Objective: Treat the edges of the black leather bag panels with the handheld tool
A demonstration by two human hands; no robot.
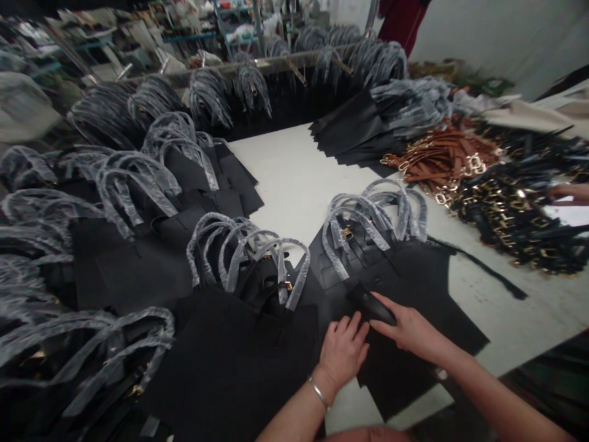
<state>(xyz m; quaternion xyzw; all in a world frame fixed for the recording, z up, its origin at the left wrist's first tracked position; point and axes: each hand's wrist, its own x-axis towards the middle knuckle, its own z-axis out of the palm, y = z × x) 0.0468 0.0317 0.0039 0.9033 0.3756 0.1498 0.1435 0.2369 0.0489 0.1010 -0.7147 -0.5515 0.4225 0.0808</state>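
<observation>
My left hand [343,353], with a metal bangle [318,393] on the wrist, rests flat on a black leather handbag [396,362]. My right hand [405,325] lies on a small, thick black leather piece [370,304] on that same bag, its fingers over the piece. The bag's handles, wrapped in grey plastic [354,230], arch up beyond my hands. Beside it on the left lies another black bag [230,350] with wrapped handles [243,258]. Part of the bag under my hands is hidden by them.
Several more black bags [129,264] are piled at left and along a rack [239,70]. Tan straps [442,162] and black straps with gold buckles [506,215] lie heaped on the white table [299,166]. A co-worker's hand [570,192] reaches in at right.
</observation>
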